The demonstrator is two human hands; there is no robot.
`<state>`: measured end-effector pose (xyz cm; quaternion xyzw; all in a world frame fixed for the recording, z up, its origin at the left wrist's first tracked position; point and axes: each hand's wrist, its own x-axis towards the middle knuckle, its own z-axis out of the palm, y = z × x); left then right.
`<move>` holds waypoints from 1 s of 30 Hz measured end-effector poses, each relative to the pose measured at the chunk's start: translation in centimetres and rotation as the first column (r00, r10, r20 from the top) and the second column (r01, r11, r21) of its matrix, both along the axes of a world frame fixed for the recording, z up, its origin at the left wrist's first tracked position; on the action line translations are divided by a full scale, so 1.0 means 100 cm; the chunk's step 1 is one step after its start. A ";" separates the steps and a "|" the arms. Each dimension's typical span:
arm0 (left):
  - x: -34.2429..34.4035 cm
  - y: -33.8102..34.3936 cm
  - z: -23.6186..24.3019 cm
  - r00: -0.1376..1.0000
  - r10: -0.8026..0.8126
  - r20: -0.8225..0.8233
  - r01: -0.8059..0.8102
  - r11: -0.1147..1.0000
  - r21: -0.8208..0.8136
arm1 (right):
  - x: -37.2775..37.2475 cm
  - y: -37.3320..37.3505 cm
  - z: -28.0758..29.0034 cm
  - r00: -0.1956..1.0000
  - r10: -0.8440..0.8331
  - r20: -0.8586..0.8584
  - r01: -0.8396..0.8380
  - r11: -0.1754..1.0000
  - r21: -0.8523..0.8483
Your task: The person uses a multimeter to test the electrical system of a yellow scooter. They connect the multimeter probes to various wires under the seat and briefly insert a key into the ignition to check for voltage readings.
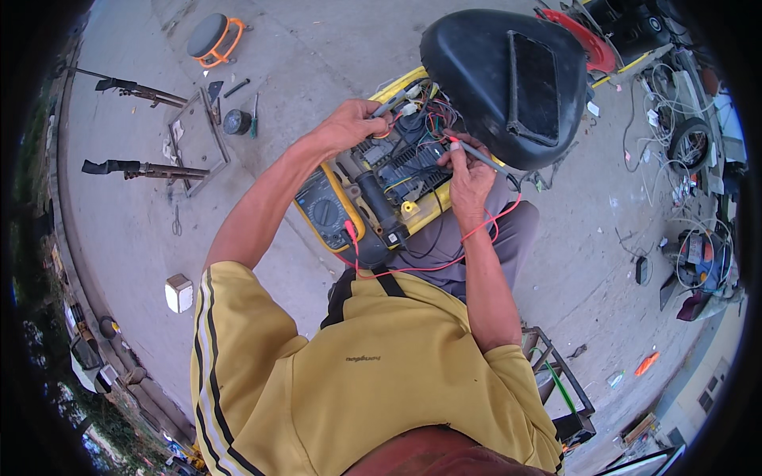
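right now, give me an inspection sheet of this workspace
surface: bare concrete floor
job's things: yellow multimeter beside open wiring bay, under raised black seat
clutter: metal frame, stool, white box, scrap parts
grippers: left hand presses a probe into the wiring; right hand holds red probe
cables: red lead loops from meter to right hand
surroundings: outdoor yard, another frame by the right elbow
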<state>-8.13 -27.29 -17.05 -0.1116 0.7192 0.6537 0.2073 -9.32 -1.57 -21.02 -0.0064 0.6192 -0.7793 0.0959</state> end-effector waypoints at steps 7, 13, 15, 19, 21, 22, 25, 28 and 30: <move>-0.001 -0.002 0.003 0.997 0.025 0.077 -0.035 0.991 0.130 | 0.001 -0.002 0.000 0.998 -0.058 -0.026 0.057 0.997 -0.055; -0.002 -0.006 0.002 0.986 0.062 0.157 -0.102 0.960 0.259 | 0.000 -0.001 0.000 0.999 -0.042 -0.022 0.041 0.999 -0.018; -0.003 -0.005 0.003 0.986 0.056 0.158 -0.095 0.963 0.252 | 0.001 -0.001 -0.003 0.999 -0.052 -0.013 0.051 0.998 -0.036; -0.003 -0.002 0.002 0.987 0.052 0.149 -0.089 0.964 0.251 | 0.000 -0.001 -0.002 0.999 -0.051 -0.019 0.050 0.998 -0.022; -0.002 -0.002 0.003 0.989 0.054 0.135 -0.088 0.962 0.259 | -0.001 -0.001 -0.004 0.999 -0.043 -0.020 0.043 0.999 -0.023; 0.000 -0.003 0.001 0.991 0.053 0.124 -0.084 0.960 0.267 | -0.001 -0.001 -0.004 0.999 -0.042 -0.019 0.041 0.999 -0.026; 0.003 -0.008 -0.008 0.992 0.043 0.116 -0.071 0.966 0.248 | 0.000 -0.001 -0.001 0.999 -0.032 -0.015 0.032 0.999 -0.021; 0.005 -0.007 -0.005 0.996 0.060 0.059 -0.071 0.975 0.212 | 0.000 -0.001 0.000 0.999 -0.031 -0.019 0.031 1.000 -0.002; 0.007 -0.004 0.007 0.997 0.068 -0.028 -0.063 0.986 0.156 | 0.000 0.000 -0.002 0.999 -0.046 -0.027 0.046 0.999 -0.008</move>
